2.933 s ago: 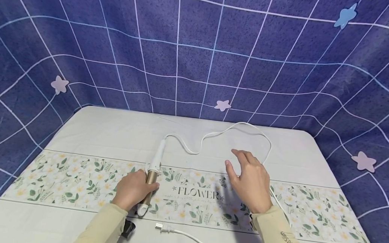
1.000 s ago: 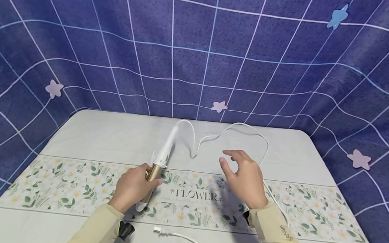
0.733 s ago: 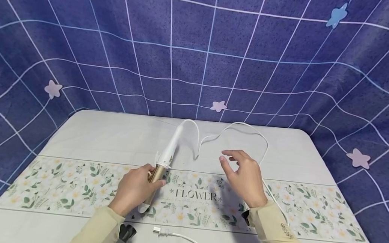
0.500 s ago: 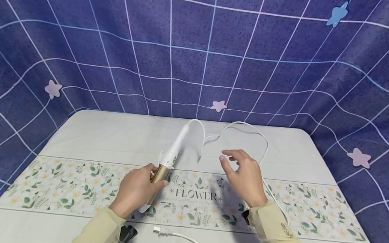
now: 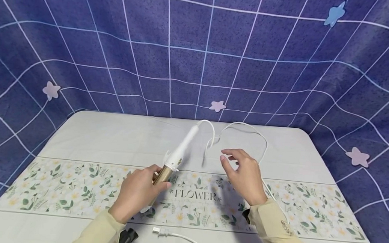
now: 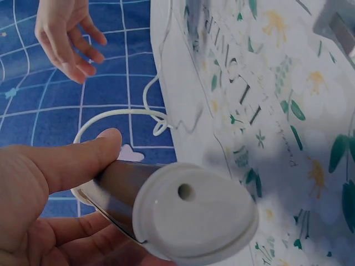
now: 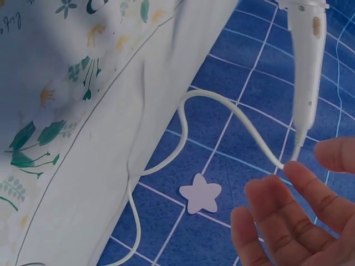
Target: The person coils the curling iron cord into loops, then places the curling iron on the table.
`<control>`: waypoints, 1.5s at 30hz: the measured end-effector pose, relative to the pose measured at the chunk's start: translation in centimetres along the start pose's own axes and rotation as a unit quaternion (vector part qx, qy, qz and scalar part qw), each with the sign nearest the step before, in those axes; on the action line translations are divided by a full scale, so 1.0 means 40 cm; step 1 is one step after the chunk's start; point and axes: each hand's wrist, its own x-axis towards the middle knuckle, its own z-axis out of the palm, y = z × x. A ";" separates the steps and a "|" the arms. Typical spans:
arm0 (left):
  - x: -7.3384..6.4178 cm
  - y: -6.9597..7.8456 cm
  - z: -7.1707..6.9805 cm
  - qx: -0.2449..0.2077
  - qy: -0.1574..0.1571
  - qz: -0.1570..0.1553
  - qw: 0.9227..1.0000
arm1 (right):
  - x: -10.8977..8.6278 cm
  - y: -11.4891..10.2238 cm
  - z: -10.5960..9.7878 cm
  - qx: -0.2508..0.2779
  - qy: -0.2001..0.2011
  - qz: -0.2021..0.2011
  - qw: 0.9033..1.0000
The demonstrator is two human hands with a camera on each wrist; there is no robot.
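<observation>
A curling iron with a white handle [image 5: 183, 147] and a gold barrel [image 5: 163, 175] is held up off the table, tilted, its handle pointing away to the upper right. My left hand [image 5: 138, 193] grips it round the barrel, thumb on one side and fingers on the other. In the left wrist view the white end cap [image 6: 199, 213] faces the camera. My right hand [image 5: 245, 176] hovers over the table to the right, fingers loosely bent, holding nothing. From the right wrist, the handle [image 7: 308, 72] and its cord [image 7: 238, 113] show beyond that hand's fingertips.
The white cord [image 5: 264, 141] loops across the back of the table and down behind my right forearm. Its plug [image 5: 161, 231] lies near the front edge. A floral-banded cloth [image 5: 88, 136] covers the table; a blue gridded curtain [image 5: 192, 61] hangs behind.
My left hand has lifted the curling iron from the table and shifted it right, its handle swinging to the upper right. The cord near the handle has risen. The right hand has barely moved.
</observation>
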 end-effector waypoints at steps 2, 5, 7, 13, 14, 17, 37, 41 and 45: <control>-0.004 0.005 -0.002 -0.001 0.002 0.005 1.000 | 0.003 0.003 0.000 0.000 -0.004 0.001 1.000; -0.009 0.013 -0.005 0.003 0.010 0.020 1.000 | 0.009 0.009 0.002 0.009 -0.015 0.009 1.000; -0.011 0.018 -0.007 0.005 0.015 0.030 0.999 | 0.013 0.013 0.004 0.014 -0.027 0.019 0.999; -0.018 0.031 -0.010 0.007 0.016 0.049 0.999 | 0.016 0.024 0.012 0.027 -0.055 0.037 0.997; -0.018 0.032 -0.010 0.007 0.017 0.051 0.999 | 0.016 0.024 0.012 0.033 -0.055 0.038 0.997; -0.020 0.036 -0.011 0.004 0.019 0.057 0.998 | 0.014 0.026 0.012 0.050 -0.048 0.035 0.997; -0.025 0.034 -0.015 -0.051 -0.018 0.080 0.995 | 0.009 0.008 -0.001 0.328 -0.130 0.092 0.931; -0.024 0.033 -0.016 -0.067 -0.026 0.085 0.994 | 0.009 0.027 0.010 0.353 -0.147 0.078 0.921; -0.025 0.033 -0.018 -0.080 -0.030 0.090 0.992 | 0.007 0.027 0.009 0.377 -0.163 0.059 0.910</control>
